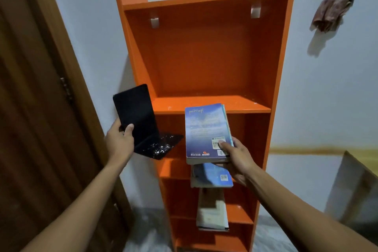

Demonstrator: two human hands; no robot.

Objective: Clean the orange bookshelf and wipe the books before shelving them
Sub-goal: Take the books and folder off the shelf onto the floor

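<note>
Pale walls behind the orange bookshelf [204, 51]; upper shelf bare. Left hand [119, 141] grips a black L-shaped bookend [143, 125] — speckled with debris. Right hand [237, 157] holds a stack of blue paperbacks [206, 133] before the middle shelves. Step judged: emptying or reloading; wiping likely next — a rag [331, 13] hangs on the wall.

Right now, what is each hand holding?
Left hand: grips the black bookend.
Right hand: grips the blue books.

The bookshelf [204, 51] stands against the wall [327, 88], with a door [41, 108] on its left. A cloth [332, 13] hangs on the wall to its right. Held in front of the shelves are a bookend [141, 120], left, and books [206, 133], right.
</note>
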